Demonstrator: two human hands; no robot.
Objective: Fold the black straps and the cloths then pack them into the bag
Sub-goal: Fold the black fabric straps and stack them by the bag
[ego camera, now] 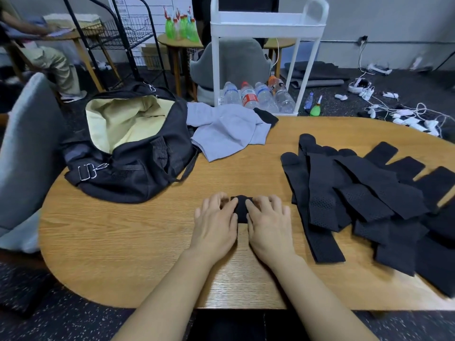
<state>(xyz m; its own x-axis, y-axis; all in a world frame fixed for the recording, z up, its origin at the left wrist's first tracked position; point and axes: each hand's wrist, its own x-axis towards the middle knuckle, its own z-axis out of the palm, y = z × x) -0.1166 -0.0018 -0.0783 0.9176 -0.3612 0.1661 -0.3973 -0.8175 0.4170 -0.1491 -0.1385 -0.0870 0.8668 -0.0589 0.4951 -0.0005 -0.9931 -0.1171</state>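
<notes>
Both hands are down on the desk (123, 242), side by side, with a small folded black strap (242, 209) between and under them. The left hand (216, 225) lies flat on the strap's left edge, fingers (221, 201) bent at the tips and pressing on the fabric. The right hand (267, 226) mirrors it on the right edge, fingers (264, 203) likewise bent down onto the strap. Whether either hand pinches the fabric or only presses it, I cannot tell; the fingertips hide the far end of the fold.

The strap sits near the desk's middle, toward the person's side, apart from everything else.

Pile of straps (369, 203): to the right, many long black pieces, overlapping and fanned out, some with a perforated patch; they run to the right edge of the view.

Bag (138, 173): black, on the left part of the desk, mouth open and facing up, pale yellow lining showing. A strap with metal buckles hangs off its near-left side.

Cloth (226, 134): grey, loosely crumpled, just right of the bag and touching it, at the far edge of the desk. A black piece (267, 116) lies at its far-right corner.

Beyond the desk: white cart (268, 28) with water bottles (258, 96) on its bottom shelf, grey chair (236, 60) behind it, cables on the floor to the right
</notes>
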